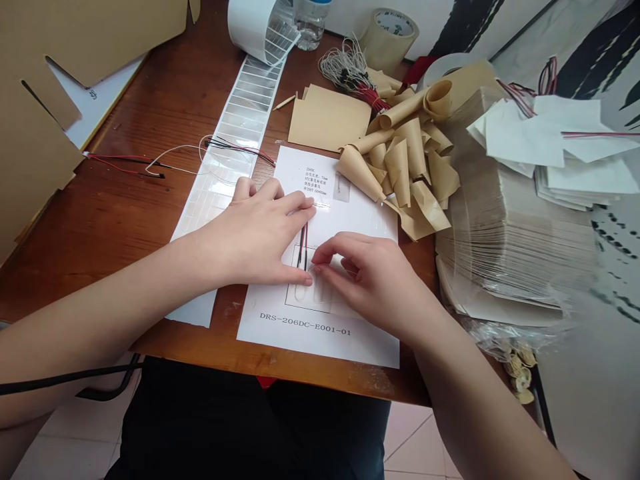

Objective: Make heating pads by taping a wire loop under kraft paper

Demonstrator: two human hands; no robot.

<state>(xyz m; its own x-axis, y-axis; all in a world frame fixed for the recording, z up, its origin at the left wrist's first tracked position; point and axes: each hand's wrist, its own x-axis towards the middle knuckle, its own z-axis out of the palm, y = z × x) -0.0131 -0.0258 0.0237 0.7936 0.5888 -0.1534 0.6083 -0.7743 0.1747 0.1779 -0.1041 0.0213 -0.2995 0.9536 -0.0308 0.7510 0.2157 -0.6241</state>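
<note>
My left hand (265, 230) lies over a printed white sheet (320, 347), fingers stretched and spread. Its fingertips press at the top of a wire lead (303, 243) with red and black strands, and its thumb rests by the lower end. My right hand (367, 273) is closed in a pinch, thumb and index finger together beside the dark ends of that lead. A thin white wire (299, 293) curves below and seems to run into this pinch; the fingertips partly hide it. Under both hands is a rectangle drawn on the sheet, with a clear patch inside it.
A label strip (245, 113) unrolls down the wooden table (125, 220). Another wire lead (130, 159) lies left. Curled brown paper pieces (405, 160), a wire bundle (350, 70) and a tape roll (389, 37) are behind. Stacked cards (510, 253) stand right, a cardboard box (90, 40) left.
</note>
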